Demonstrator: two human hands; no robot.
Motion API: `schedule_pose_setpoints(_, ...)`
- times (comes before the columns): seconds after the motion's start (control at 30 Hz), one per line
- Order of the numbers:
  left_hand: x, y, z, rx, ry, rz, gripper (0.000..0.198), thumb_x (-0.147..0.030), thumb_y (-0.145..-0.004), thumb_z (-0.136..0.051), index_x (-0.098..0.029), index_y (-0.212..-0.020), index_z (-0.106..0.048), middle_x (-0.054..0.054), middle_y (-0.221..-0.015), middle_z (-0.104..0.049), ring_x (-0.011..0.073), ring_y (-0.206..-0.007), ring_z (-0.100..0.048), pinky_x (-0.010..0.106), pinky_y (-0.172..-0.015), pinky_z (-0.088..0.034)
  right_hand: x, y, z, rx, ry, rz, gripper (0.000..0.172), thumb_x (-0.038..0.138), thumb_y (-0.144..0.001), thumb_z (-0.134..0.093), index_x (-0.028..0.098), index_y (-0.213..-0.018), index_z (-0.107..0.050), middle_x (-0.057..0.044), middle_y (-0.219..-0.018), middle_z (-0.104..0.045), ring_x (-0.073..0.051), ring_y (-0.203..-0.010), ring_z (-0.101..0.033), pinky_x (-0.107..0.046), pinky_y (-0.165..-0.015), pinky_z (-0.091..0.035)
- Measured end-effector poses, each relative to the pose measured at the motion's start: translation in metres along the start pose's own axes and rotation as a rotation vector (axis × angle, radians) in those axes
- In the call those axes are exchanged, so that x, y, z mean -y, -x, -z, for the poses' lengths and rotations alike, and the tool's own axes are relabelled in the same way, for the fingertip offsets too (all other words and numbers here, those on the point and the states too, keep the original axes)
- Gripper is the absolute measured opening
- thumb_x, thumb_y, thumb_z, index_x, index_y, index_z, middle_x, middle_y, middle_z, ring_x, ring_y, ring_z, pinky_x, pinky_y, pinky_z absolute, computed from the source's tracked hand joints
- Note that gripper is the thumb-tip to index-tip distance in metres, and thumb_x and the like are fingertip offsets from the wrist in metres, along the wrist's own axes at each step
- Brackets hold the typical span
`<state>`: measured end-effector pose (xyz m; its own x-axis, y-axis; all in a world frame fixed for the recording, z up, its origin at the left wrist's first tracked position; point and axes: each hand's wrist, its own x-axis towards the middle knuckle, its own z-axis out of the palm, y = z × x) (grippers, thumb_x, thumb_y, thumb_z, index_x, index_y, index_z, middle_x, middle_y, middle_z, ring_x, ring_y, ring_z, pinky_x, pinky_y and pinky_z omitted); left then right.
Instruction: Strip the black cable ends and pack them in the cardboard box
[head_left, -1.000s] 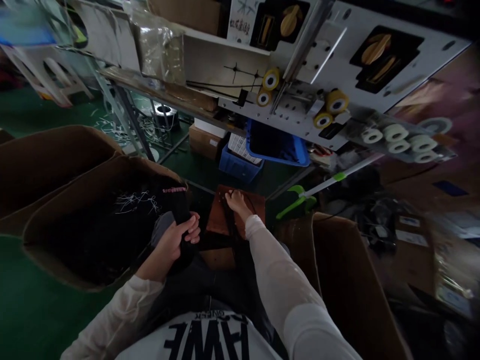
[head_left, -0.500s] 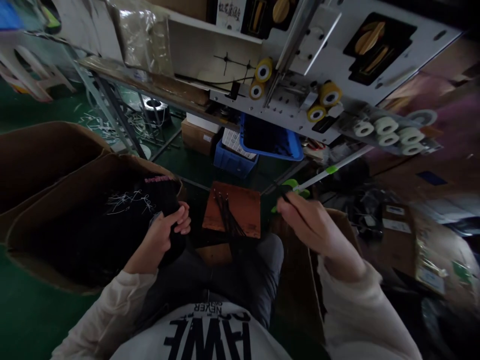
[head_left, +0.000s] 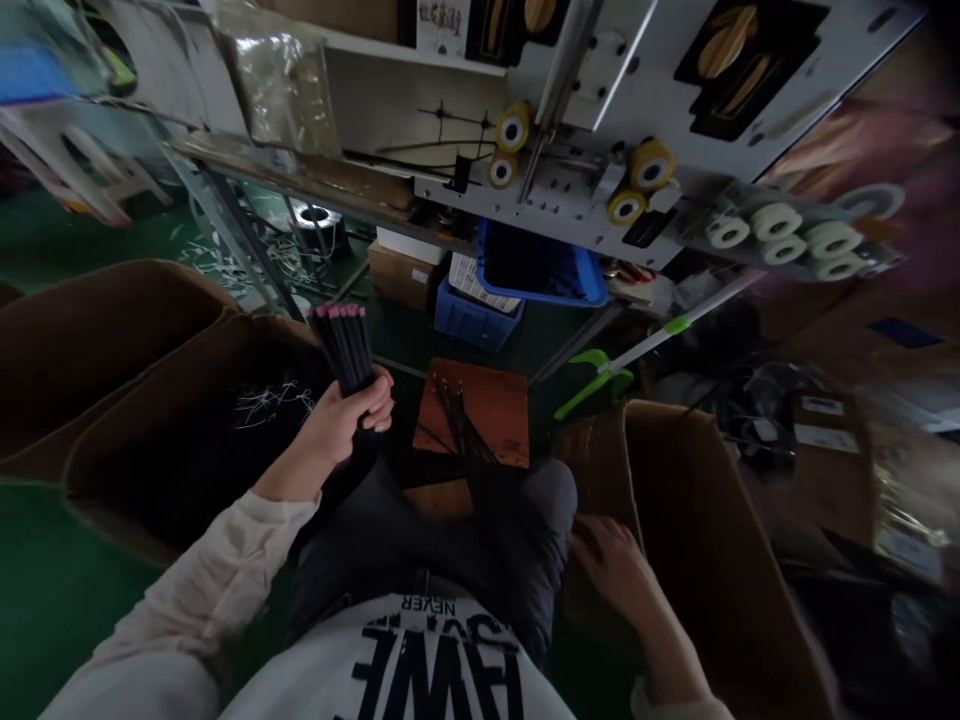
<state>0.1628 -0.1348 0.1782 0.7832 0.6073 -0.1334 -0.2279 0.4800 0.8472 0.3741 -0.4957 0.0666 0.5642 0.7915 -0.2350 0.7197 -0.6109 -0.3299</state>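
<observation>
My left hand is closed round an upright bundle of thin black cords with pinkish-red ends, in front of the left cardboard box. My right hand is low beside my right knee and the right cardboard box. Its fingers are blurred and partly hidden, so I cannot tell whether they grip anything. More black strands with small light tips lie across a reddish-brown stool top and run towards my lap. Dark material and loose white strings are in the left box.
A machine panel with yellow rollers stands ahead. Under it are a blue tray and a blue crate. A white pole with a green clip leans at the right. Cartons and plastic bags crowd the right side.
My left hand has lifted the cord bundle slightly, and its pinkish ends now point up. My right hand has dropped from beside the green clip to beside my knee.
</observation>
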Motion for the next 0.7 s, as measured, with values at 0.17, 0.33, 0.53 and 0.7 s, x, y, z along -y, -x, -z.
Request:
schedule_pose_setpoints(0.17,-0.051,-0.012,-0.053,0.086,-0.166,-0.16,0.018,-0.024,-0.075,-0.069,-0.017,-0.078,-0.053,-0.008,-0.054,-0.04,0.0028,-0.04,-0.035,0.017,-0.043,-0.034,0.071,-0.053,0.042,-0.169,-0.553,0.244,0.047,0.045,-0.086,-0.053,0.023,-0.128,-0.048,-0.011,-0.12,-0.057,-0.024,-0.108,-0.057,-0.038,-0.088,-0.048)
schedule_pose_setpoints(0.33,-0.093,-0.028,-0.114,0.13,-0.31,-0.362,0.014,-0.022,-0.082,-0.061,-0.017,-0.075,-0.05,-0.008,-0.053,-0.037,0.0025,-0.039,-0.036,0.016,-0.043,-0.034,0.227,-0.109,0.055,-0.175,-1.16,0.739,0.094,0.053,-0.071,-0.07,0.025,-0.144,-0.019,-0.01,-0.142,-0.038,-0.023,-0.131,-0.038,-0.04,-0.106,-0.036)
schedule_pose_setpoints(0.53,-0.132,-0.056,-0.16,0.155,-0.518,-0.635,0.021,-0.016,-0.086,-0.052,-0.018,-0.067,-0.044,-0.008,-0.049,-0.032,0.0046,-0.037,-0.034,0.019,-0.038,-0.033,0.305,-0.144,0.03,-0.22,-1.429,0.567,0.05,0.042,-0.076,-0.067,0.022,-0.117,-0.047,0.001,-0.085,-0.06,-0.013,-0.076,-0.059,-0.027,-0.074,-0.05)
schedule_pose_setpoints(0.7,-0.153,-0.081,-0.201,0.088,-0.606,-0.791,0.024,-0.014,-0.088,-0.046,-0.022,-0.067,-0.039,-0.009,-0.048,-0.029,0.003,-0.036,-0.032,0.015,-0.041,-0.03,0.263,-0.173,0.007,-0.344,-1.228,0.408,0.027,0.037,-0.072,-0.065,0.018,-0.09,-0.059,0.0,-0.077,-0.06,-0.014,-0.072,-0.057,-0.027,-0.072,-0.047)
